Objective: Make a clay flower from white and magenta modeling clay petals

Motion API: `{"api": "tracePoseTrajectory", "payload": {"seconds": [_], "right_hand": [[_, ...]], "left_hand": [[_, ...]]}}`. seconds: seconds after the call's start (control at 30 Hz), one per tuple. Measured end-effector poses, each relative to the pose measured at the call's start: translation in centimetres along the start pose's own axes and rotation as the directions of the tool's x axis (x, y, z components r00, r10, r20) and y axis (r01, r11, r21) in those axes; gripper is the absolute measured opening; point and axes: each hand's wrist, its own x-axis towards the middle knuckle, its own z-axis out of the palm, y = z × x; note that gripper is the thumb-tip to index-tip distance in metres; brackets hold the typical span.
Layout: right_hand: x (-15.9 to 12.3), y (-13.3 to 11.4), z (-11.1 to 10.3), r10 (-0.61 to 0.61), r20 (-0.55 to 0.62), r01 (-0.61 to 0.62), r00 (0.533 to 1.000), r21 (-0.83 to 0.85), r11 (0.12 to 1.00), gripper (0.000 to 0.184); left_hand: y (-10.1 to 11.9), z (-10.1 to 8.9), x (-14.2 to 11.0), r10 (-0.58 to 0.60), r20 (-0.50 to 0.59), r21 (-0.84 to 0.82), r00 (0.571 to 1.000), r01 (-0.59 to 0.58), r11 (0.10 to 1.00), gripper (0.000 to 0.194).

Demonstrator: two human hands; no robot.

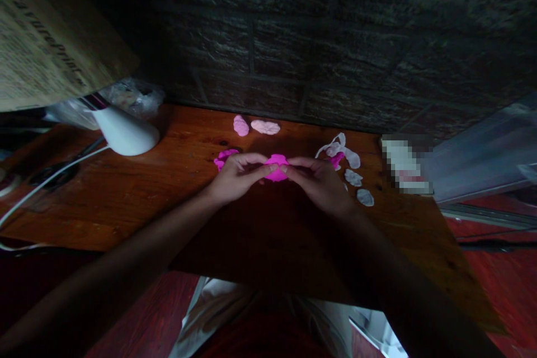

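A flat, bright pink piece of what looks like modelling clay [276,168] is held up over the table between both hands. My left hand [238,177] pinches its left side with thumb and fingers. From the right, my right hand [321,180] grips it the same way, the two thumbtips close together on its face. Behind my left hand lies a crumpled bright pink lump [225,158], partly covered. Another magenta piece [337,160] shows just behind my right hand, beside thin whitish scraps [351,158].
Two pale pink lumps [265,127] lie near the dark stone-patterned wall [277,45]. Small whitish flat pieces [364,197] are to the right. A white lamp base [128,133] with a cord stands left on the wooden table [168,190]. A blurred-out card [405,165] lies at right.
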Motion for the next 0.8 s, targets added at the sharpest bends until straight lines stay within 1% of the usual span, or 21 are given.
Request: {"api": "tracePoseTrajectory", "payload": {"seconds": [0.23,0.4,0.5,0.63,0.7,0.8], "right_hand": [[-0.10,-0.19,0.19,-0.051,-0.022,0.049,0.998,-0.073,0.996,0.020],[-0.12,-0.05,0.34,-0.029,-0.026,0.028,0.999,-0.048,0.998,0.025],[-0.13,-0.05,0.40,-0.011,-0.001,0.011,1.000,-0.040,0.999,0.029],[-0.17,-0.18,0.17,-0.032,0.009,0.033,0.999,-0.136,0.990,0.031],[-0.21,-0.27,0.05,-0.042,0.018,0.045,0.999,-0.188,0.981,0.031],[-0.29,-0.36,0.03,-0.050,0.041,0.056,0.998,-0.181,0.982,0.029]], "left_hand": [[0.13,0.02,-0.10,-0.012,-0.004,0.012,1.000,0.012,1.000,0.021],[0.28,-0.15,-0.09,-0.013,-0.031,0.030,0.999,0.014,0.999,0.021],[0.34,-0.21,-0.15,-0.002,-0.023,0.050,1.000,0.003,0.999,0.020],[0.35,-0.08,-0.24,-0.010,-0.010,0.053,1.000,0.010,0.999,0.015],[0.34,-0.03,-0.23,-0.012,-0.028,0.038,1.000,0.013,0.999,0.014],[0.32,-0.08,-0.18,0.007,-0.056,0.032,0.998,-0.005,0.999,0.015]]}}
